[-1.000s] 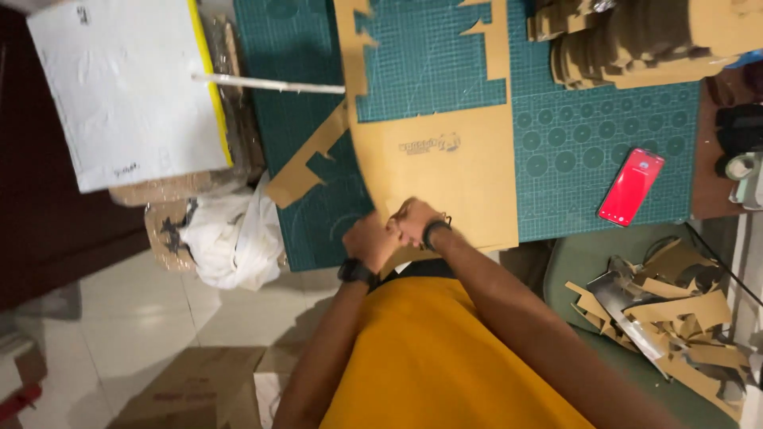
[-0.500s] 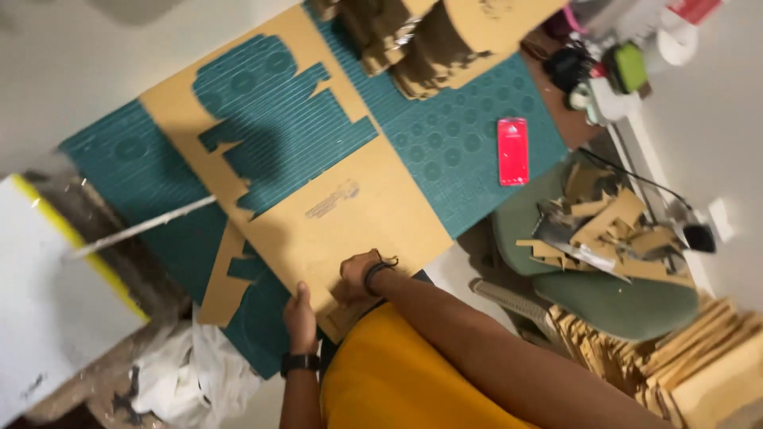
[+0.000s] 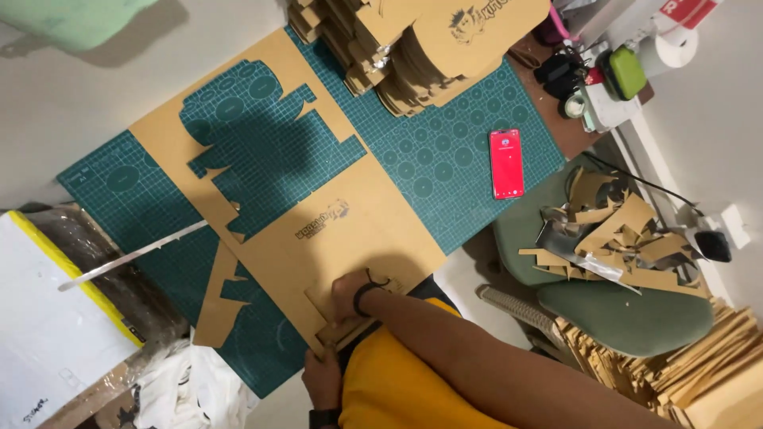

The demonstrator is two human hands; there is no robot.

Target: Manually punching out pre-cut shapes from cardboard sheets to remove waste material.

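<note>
1. Head view looks down on a desk covered by a green cutting mat [image 3: 469,151], with a large cardboard sheet [image 3: 350,238] lying across it; big shapes are already cut out of the sheet's upper part.
2. Right hand [image 3: 350,292] rests flat on the near edge of the sheet, fingers pressed down and closed around nothing, with a dark band at the wrist.
3. Left hand [image 3: 322,380] sits at the sheet's near corner, fingers curled on the cardboard edge; whether it pinches the edge or only braces it I cannot tell.
4. The step in hand looks like freeing or snapping out a small piece at that near corner, where a notched outline shows under the right hand.
5. Doing this would seem to need one hand pinning the sheet while the other pulls at the piece, gently enough not to tear it.
6. A red phone [image 3: 506,163] lies on the mat, well apart from the hands, and cardboard scraps [image 3: 612,238] fill a green chair [image 3: 636,314] beside the desk.
</note>
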